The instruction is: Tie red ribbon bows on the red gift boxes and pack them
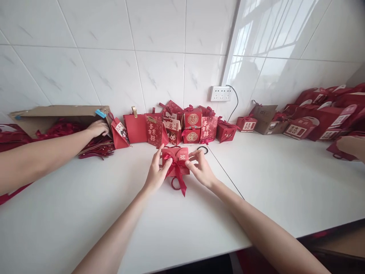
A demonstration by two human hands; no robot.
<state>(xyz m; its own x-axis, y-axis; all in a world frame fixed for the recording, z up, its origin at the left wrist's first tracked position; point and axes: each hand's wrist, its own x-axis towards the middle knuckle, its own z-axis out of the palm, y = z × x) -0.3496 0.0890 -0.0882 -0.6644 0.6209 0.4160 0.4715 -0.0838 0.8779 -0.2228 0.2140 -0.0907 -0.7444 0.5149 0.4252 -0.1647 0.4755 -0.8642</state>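
Observation:
A small red gift box with white characters rests on the table in front of me, a dark red ribbon bow across its front. The ribbon's tails hang down towards me. My left hand grips the box's left side, thumb on the ribbon. On the right side, my right hand has its fingers and thumb at the box's edge and the bow. A dark red loop of cord lies just below the box. Behind my right fingers is a black ring.
Finished-looking red gift boxes stand along the tiled wall. At left, another person's hand is at a cardboard box of red ribbons. More red boxes pile up at right, near another person's blurred hand. A power socket is wall-mounted.

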